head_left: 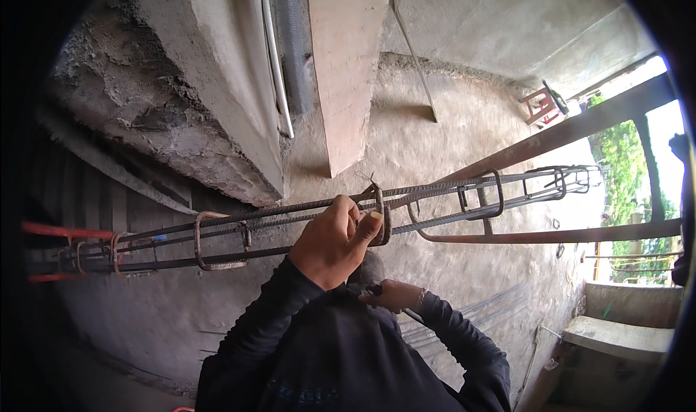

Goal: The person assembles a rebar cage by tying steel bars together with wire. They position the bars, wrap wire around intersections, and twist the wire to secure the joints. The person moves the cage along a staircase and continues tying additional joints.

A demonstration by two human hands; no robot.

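Our shirt [326, 354] is beside the rebar cage [290, 209]; left hand [333, 238] pinches its stirrup [379, 203], right hand [399, 296] grips a dark tool [373, 290].

Daylight glares from the right, paling one end of a long, dark steel-bar cage [379, 207]; shadow pools beneath rough grey concrete [152, 111] at left, and edges bow toward the black rim.
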